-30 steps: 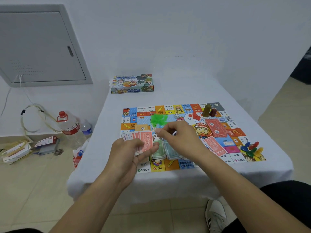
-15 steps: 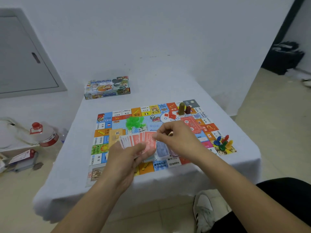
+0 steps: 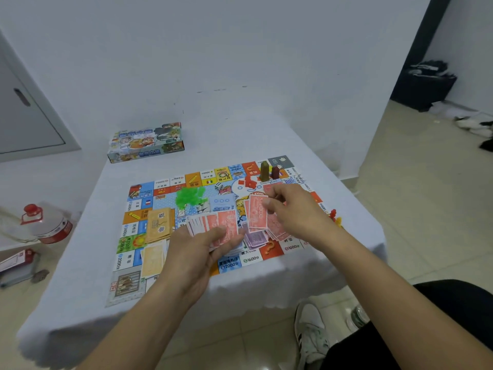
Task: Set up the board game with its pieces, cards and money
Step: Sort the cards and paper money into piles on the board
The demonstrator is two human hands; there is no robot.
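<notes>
Your left hand (image 3: pixel 198 245) grips a fan of red notes (image 3: pixel 213 225) over the near part of the board (image 3: pixel 138 193) on the tabletop (image 3: pixel 80 295). Your right hand (image 3: pixel 296 212) pinches what looks like one red note (image 3: pixel 257 216), upright just right of the fan. Purple notes (image 3: pixel 252 240) lie beneath that grip.
</notes>
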